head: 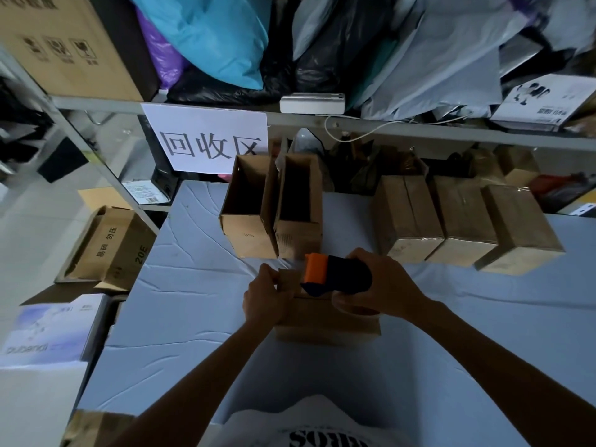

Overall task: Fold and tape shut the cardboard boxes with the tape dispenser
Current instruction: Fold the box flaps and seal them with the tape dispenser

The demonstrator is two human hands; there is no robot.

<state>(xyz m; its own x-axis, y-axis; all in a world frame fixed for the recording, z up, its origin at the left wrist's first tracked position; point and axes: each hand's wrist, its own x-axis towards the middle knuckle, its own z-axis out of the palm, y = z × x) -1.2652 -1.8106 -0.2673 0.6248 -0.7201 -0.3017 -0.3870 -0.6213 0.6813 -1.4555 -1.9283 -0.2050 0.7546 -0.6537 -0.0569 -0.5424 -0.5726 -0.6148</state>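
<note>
Pale blue cloth covers the table (180, 285), which sits under a shelf (483, 132) crammed with plastic bags (209, 37). Mid-table lies the box (322, 321) being worked on, its flaps folded down as far as can be seen. The left hand (266, 298) curls round the box's left end, steadying it. The right hand (383, 285) is wrapped round the tape dispenser (335, 279), whose orange head sits on or just over the box top; contact cannot be told. The step in hand looks like taping the top seam. The next move would call for a firm pull along that seam while the left hand braces, then a cut at the edge. Behind stand two open boxes (248, 208), untaped, and to their right three shut boxes (464, 221) side by side, apparently done
</note>
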